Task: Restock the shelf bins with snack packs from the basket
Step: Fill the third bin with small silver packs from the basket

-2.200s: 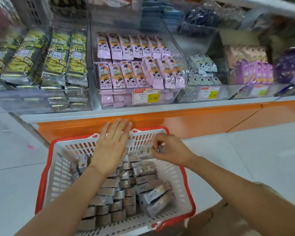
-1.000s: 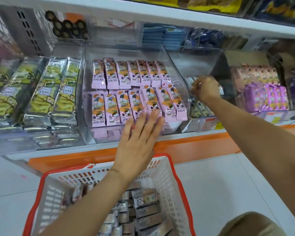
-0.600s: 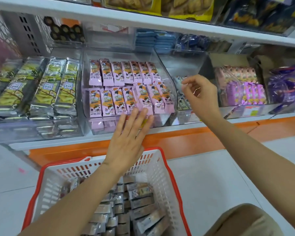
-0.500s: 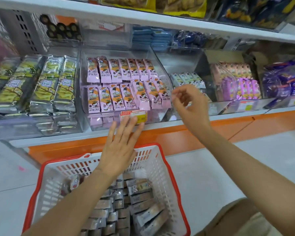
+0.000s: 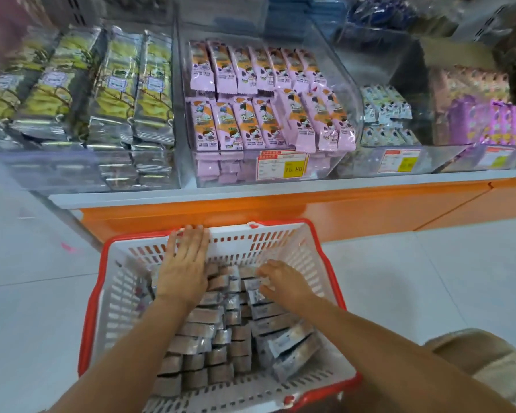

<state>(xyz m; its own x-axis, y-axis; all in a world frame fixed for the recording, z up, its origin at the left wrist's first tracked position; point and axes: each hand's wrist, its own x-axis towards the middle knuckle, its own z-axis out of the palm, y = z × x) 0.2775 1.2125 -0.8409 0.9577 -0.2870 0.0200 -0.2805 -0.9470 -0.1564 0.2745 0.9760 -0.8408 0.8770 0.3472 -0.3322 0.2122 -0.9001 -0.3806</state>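
As the left hand (image 5: 185, 269) lay flat on the slotted basket (image 5: 265, 234), the right hand (image 5: 283, 283) curled over glossy snack packs (image 5: 197, 332). Its hold was unclear.

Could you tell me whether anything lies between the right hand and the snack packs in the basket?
Nothing visible does: the right hand touches the snack packs inside the basket, and the left hand lies to its side, over the far rim.

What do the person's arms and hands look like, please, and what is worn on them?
Left hand and right hand are ungloved; the left forearm and right forearm are bare, no sleeve in view. No watch, ring or bracelet shows.
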